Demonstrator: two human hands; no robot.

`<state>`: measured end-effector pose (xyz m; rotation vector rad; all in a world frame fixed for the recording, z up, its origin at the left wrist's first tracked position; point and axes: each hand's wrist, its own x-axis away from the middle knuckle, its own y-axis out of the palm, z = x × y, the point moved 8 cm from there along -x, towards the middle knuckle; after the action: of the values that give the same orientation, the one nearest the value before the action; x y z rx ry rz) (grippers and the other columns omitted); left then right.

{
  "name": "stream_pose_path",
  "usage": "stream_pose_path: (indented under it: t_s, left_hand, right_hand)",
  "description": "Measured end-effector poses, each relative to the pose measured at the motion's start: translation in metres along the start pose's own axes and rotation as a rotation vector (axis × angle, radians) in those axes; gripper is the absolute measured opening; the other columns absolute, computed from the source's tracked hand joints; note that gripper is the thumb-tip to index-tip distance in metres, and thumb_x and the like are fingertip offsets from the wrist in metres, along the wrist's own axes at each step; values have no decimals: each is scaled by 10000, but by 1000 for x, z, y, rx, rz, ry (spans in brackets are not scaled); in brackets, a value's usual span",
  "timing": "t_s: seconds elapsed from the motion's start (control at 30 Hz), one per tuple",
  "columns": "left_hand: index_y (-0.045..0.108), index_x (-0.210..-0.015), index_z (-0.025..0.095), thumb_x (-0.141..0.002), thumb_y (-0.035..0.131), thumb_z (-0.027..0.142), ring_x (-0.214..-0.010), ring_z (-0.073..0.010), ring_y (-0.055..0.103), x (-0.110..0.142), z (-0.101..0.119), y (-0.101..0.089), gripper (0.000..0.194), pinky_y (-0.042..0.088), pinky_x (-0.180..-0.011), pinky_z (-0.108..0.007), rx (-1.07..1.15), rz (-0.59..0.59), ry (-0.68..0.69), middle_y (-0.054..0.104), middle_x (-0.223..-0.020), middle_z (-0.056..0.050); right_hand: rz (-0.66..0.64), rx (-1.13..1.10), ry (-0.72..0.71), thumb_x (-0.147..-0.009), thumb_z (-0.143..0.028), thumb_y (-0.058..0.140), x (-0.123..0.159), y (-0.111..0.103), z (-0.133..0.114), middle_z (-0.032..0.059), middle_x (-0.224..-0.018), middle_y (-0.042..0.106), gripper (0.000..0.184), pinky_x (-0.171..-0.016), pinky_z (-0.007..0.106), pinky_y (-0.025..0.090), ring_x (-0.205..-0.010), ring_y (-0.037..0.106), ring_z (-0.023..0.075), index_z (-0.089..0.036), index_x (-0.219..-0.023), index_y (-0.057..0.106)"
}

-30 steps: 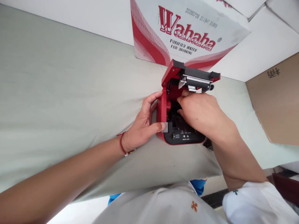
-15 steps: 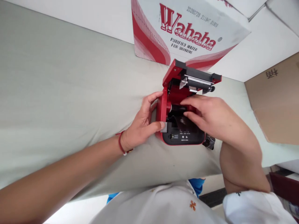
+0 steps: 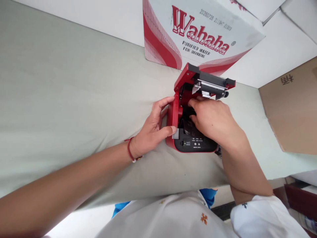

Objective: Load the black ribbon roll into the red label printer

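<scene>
A red and black label printer (image 3: pixel 173 112) rests on the cloth-covered surface with its lid (image 3: pixel 210 81) raised, showing a dark roller and metal brackets under it. My left hand (image 3: pixel 156 127) grips the printer's left side, thumb on the grey corner piece and fingers along the red wall. Inside the open body, my right hand (image 3: pixel 213 120) has its fingers bent around a black ribbon roll, which it mostly hides. Dark ribbon film (image 3: pixel 190 128) hangs below the fingers, over the black front panel (image 3: pixel 195 144) with its small buttons and markings.
A Wahaha water carton (image 3: pixel 203 36) stands right behind the printer. To the right is a brown cardboard box (image 3: pixel 292 105), and white boxes line the back. Pale green cloth (image 3: pixel 74 82) covers the surface. Something dark and crinkled (image 3: pixel 218 151) partly shows beside the printer's front right corner.
My right hand has gone deeper into the printer and slightly left, covering the black roll seen before. My left hand keeps its grip on the side.
</scene>
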<state>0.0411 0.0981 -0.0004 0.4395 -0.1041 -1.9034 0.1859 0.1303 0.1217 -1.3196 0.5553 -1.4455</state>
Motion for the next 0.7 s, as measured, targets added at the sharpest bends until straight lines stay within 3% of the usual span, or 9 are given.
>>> stream_pose_path:
  t_s: [0.1,0.27,0.33,0.5,0.6,0.7]
  left_hand:
    - [534,-1751,436,-1017,930,615,-1751,-437,550,1,0,1,853,428,-1525,-741,13,-3,-4,489,-1897,-88]
    - [559,-1734,429,-1024,932,571,-1757,-431,547,2,2,3,815,406,-1541,-745,23,-28,-34,512,-1884,-88]
    - [581,-1717,410,-1031,928,564,-1767,-431,544,2,3,5,784,397,-1549,-734,28,-45,-54,531,-1877,-97]
    - [591,-1711,409,-1030,939,563,-1670,-410,635,1,3,6,779,547,-1447,-675,59,-61,-48,586,-1856,-94]
    - [593,-1714,406,-1033,934,569,-1638,-399,662,1,2,6,779,571,-1426,-665,66,-56,-34,635,-1815,-95]
    - [592,-1713,401,-1030,934,575,-1637,-403,669,1,0,5,784,593,-1406,-662,63,-61,-40,645,-1812,-98]
  right_hand:
    - [59,-42,7,-1153,-216,604,6,5,8,175,-1428,839,365,-767,412,427,-1138,821,380,-209,-1490,745]
    - [159,-272,-34,-1153,-280,604,26,19,30,144,-1518,809,424,-966,485,619,-1262,822,394,-230,-1536,780]
    - [187,-326,-39,-1153,-310,607,30,24,39,143,-1469,825,452,-1025,523,645,-1247,824,393,-231,-1556,797]
    - [187,-366,-117,-1172,-276,559,30,27,37,153,-1561,802,497,-1126,546,652,-1358,802,391,-208,-1599,804]
    - [208,-318,-88,-1176,-248,499,29,23,34,193,-1604,773,542,-1042,523,654,-1292,815,396,-185,-1639,774]
    - [241,-279,-23,-1171,-256,459,28,23,36,224,-1500,799,571,-922,499,635,-1155,828,406,-158,-1666,727]
